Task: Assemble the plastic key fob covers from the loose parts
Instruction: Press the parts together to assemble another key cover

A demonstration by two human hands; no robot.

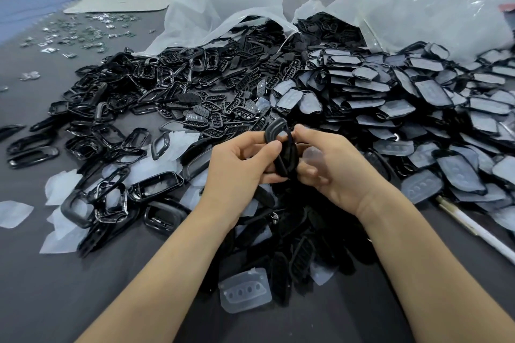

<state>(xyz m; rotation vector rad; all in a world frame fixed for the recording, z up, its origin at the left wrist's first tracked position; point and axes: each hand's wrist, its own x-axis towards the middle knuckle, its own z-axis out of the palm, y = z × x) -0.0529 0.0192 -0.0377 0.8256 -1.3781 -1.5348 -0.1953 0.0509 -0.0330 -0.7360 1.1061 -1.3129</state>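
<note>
Both hands meet above the middle of the table around one black key fob cover [281, 147]. My left hand [242, 167] grips its left side, thumb on top. My right hand [328, 164] pinches its right edge with fingertips, and a small clear piece [313, 154] lies against the palm. A heap of glossy black frames [117, 120] spreads to the left. Black button inserts [223, 111] lie in the centre. Black shells with clear film [404, 108] pile up on the right. A clear three-hole pad [245, 291] lies near the front.
Two open plastic bags [223, 11] spill parts at the back of the grey table [55, 287]. Small shiny pieces [80, 33] are scattered far left. A white stick [473, 228] lies at the right. Clear film scraps [61, 189] lie among the frames on the left.
</note>
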